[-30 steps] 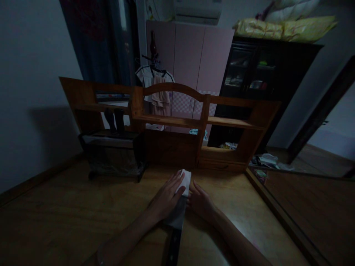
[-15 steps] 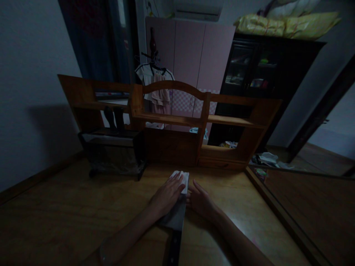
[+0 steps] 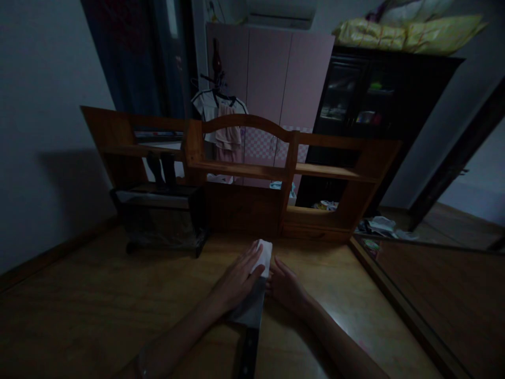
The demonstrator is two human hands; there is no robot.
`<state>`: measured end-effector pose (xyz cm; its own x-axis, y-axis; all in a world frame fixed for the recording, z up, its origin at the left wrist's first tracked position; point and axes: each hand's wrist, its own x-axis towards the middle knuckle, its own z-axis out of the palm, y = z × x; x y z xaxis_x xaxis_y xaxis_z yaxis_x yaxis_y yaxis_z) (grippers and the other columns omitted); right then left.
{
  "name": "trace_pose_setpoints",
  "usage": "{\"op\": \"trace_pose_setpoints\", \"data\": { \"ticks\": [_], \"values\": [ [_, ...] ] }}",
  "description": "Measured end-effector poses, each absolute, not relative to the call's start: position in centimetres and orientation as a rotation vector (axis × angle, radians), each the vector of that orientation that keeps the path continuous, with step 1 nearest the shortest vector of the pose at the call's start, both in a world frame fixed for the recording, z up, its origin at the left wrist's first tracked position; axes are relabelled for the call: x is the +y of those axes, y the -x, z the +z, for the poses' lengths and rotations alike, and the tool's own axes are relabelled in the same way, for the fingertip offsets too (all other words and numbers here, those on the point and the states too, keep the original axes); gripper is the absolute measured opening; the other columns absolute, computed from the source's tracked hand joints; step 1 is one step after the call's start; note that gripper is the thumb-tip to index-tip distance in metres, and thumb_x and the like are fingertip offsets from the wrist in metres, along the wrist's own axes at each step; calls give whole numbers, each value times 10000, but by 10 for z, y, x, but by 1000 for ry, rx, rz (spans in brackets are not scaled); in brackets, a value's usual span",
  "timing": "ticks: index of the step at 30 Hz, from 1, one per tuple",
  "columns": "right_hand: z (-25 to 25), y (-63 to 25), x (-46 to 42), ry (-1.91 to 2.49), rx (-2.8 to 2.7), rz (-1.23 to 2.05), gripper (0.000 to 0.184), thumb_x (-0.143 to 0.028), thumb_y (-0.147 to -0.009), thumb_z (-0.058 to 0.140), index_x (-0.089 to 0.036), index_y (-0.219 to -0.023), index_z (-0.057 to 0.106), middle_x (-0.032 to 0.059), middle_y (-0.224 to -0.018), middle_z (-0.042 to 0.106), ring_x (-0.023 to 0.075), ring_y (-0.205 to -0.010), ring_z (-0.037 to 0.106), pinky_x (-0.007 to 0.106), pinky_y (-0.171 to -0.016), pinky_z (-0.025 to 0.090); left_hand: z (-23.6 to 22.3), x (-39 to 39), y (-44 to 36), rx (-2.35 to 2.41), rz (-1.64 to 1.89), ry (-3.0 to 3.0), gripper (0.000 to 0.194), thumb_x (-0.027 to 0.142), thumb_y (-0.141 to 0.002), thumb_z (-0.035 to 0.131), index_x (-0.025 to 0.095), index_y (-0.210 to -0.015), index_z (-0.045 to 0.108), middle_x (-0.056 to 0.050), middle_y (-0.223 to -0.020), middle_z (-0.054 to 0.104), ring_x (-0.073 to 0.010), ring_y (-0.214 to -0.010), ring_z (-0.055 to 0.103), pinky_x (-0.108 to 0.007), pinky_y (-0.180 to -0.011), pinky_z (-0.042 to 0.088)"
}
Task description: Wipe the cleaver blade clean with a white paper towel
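A broad knife lies flat on the wooden table (image 3: 98, 310), its pale blade (image 3: 252, 310) pointing away from me and its dark handle (image 3: 247, 358) toward me. My left hand (image 3: 235, 281) rests flat on the blade, fingers stretched out over a white cloth (image 3: 264, 257) at the blade's far end. My right hand (image 3: 284, 287) lies on the table beside the blade's right edge, fingers extended and touching the knife and cloth.
A wooden shelf unit (image 3: 244, 173) stands at the table's back edge. A dark knife block (image 3: 161, 213) with handles sticking up sits at its left. Beyond are a pink wardrobe (image 3: 272, 89) and a dark cabinet (image 3: 366, 105). The room is dim.
My left hand and the white cloth shifted slightly back and forth along the blade tip. The knife and right hand stayed almost where they were.
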<state>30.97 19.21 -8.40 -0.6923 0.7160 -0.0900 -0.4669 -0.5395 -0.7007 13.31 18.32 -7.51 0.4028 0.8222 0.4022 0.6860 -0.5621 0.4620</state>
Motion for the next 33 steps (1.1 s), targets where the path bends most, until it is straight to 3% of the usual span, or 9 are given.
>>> {"op": "trace_pose_setpoints", "data": {
  "ticks": [4, 11, 16, 21, 27, 33],
  "values": [
    [-86, -311, 193, 491, -847, 2205, 401, -520, -919, 456, -181, -1080, 600, 44, -897, 671, 164, -736, 627, 289, -724, 460, -79, 182, -135, 1192, 736, -2508, 497, 437, -1008, 219, 257, -1472, 219, 13, -1524, 164, -164, -1405, 133, -374, -1165, 180],
    [-85, -311, 194, 491, -888, 2225, 429, -532, -934, 401, -166, -1042, 596, 68, -805, 678, 180, -722, 639, 312, -752, 452, -93, 192, -129, 1360, 807, -2468, 492, 425, -1013, 204, 217, -1454, 273, -14, -1511, 229, -149, -1403, 138, -375, -1164, 195],
    [-85, -311, 193, 467, -921, 2223, 441, -544, -929, 398, -173, -1087, 575, 68, -825, 678, 182, -723, 639, 319, -769, 445, -105, 199, -122, 1453, 852, -2475, 488, 421, -1011, 230, 163, -1403, 365, -71, -1491, 278, -190, -1401, 150, -436, -1159, 193],
    [-84, -310, 192, 457, -908, 2218, 406, -517, -936, 404, -172, -1053, 582, 62, -814, 678, 175, -698, 633, 307, -748, 442, -107, 201, -121, 1508, 909, -2358, 512, 439, -1005, 243, 172, -1437, 305, -74, -1505, 234, -199, -1399, 154, -438, -1153, 208],
    [-87, -310, 193, 489, -854, 2206, 384, -519, -899, 494, -172, -1013, 611, 40, -797, 668, 164, -690, 619, 288, -705, 456, -85, 187, -132, 1288, 781, -2423, 513, 463, -1000, 237, 249, -1467, 240, 11, -1523, 174, -168, -1405, 131, -382, -1162, 180],
    [-81, -308, 190, 413, -877, 2159, 415, -474, -936, 445, -166, -1172, 589, 66, -1078, 640, 176, -923, 595, 270, -774, 449, -71, 178, -134, 1106, 646, -2510, 523, 468, -986, 304, 280, -1469, 227, 40, -1522, 170, -156, -1402, 155, -343, -1160, 182]
  ]
}}
